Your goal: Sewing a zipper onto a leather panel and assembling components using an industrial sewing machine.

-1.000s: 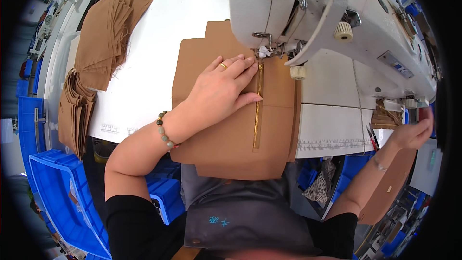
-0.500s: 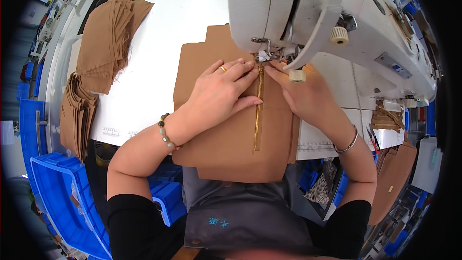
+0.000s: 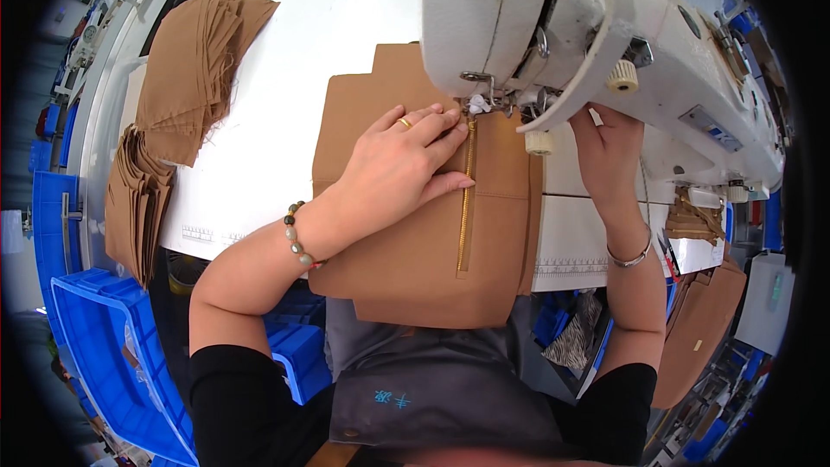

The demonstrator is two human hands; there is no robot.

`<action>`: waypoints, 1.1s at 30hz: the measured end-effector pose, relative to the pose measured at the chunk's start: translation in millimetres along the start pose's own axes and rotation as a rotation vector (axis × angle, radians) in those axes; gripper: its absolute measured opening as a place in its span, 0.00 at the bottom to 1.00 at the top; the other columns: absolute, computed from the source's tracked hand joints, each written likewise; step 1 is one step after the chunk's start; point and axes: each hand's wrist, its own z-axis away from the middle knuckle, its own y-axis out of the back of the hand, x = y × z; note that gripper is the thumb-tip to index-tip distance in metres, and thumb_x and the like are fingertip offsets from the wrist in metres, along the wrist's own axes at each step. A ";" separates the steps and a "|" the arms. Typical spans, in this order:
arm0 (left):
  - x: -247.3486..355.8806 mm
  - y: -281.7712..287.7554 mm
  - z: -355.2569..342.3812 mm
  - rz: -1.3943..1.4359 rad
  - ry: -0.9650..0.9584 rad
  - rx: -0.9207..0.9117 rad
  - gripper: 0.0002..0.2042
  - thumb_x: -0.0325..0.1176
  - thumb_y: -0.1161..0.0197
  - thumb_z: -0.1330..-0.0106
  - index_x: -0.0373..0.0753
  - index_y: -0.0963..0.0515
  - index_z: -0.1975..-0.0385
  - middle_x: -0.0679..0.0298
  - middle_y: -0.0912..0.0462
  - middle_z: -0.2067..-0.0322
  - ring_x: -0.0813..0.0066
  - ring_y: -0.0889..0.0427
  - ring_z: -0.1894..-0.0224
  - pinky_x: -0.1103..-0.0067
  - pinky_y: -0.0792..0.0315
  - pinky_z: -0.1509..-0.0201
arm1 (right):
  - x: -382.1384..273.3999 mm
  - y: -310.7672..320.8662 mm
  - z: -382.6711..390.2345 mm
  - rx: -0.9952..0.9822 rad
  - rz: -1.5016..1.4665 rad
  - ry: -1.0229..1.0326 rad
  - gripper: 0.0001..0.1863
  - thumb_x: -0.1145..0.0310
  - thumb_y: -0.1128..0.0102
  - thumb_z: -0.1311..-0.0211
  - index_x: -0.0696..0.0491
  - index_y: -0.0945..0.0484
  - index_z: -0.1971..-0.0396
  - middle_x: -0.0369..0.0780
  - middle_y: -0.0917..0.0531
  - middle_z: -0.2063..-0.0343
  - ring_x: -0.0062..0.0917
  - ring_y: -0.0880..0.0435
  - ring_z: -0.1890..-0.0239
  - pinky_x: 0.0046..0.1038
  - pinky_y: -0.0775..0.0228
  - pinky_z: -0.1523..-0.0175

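A brown fabric panel [image 3: 398,259] lies under the white sewing machine [image 3: 484,26], its notched lower edge hanging over the table's front. A gold-toothed zipper [image 3: 465,225] runs down the panel from near the presser foot [image 3: 478,105]. My left hand [image 3: 402,156] rests flat on the panel left of the zipper, fingers stretched toward the needle area and thumb tip at the zipper. Off the panel, my right hand [image 3: 608,151] reaches up beneath the machine's arm; its fingertips are hidden there, and whether they grip anything does not show.
Stacks of brown fabric pieces [image 3: 190,78] lie at the table's left. A blue crate [image 3: 112,355] stands at lower left. Small brown pieces [image 3: 694,216] and red-handled scissors [image 3: 667,255] lie at right, near larger brown panels [image 3: 705,329].
My right hand has left the fabric beside the presser foot and moved right, under the machine's arm. My left hand stays in place on the panel.
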 end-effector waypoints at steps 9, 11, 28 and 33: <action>3.0 -0.2 4.0 -0.024 -0.003 -0.010 0.28 0.53 0.31 0.37 0.39 0.17 0.44 0.60 0.18 0.48 0.59 0.20 0.37 0.56 0.27 0.32 | 0.0 -2.8 2.0 0.012 -0.098 -0.060 0.05 0.75 0.33 0.37 0.57 0.10 0.66 0.40 0.10 0.73 0.26 0.13 0.71 0.26 0.24 0.61; 5.0 -0.8 4.6 -0.079 0.001 -0.016 0.27 0.53 0.31 0.36 0.42 0.17 0.43 0.61 0.18 0.48 0.60 0.21 0.36 0.56 0.27 0.33 | 2.9 -3.0 3.0 -0.021 -0.070 -0.045 0.06 0.75 0.33 0.37 0.55 0.09 0.63 0.41 0.10 0.71 0.27 0.13 0.71 0.27 0.24 0.63; 6.5 1.9 6.6 -0.017 -0.050 -0.004 0.19 0.44 0.29 0.38 0.48 0.13 0.48 0.65 0.21 0.51 0.61 0.22 0.39 0.55 0.26 0.35 | 18.9 -46.0 29.4 -0.330 0.038 0.216 0.13 0.57 0.30 0.37 0.40 0.08 0.54 0.37 0.22 0.69 0.36 0.28 0.64 0.37 0.34 0.54; 6.1 1.3 6.9 0.009 -0.053 0.009 0.19 0.42 0.28 0.39 0.46 0.13 0.49 0.64 0.21 0.52 0.60 0.21 0.41 0.60 0.23 0.39 | 4.9 -38.4 29.8 -0.393 0.140 0.305 0.16 0.67 0.27 0.41 0.45 0.11 0.51 0.40 0.12 0.56 0.34 0.13 0.60 0.34 0.21 0.54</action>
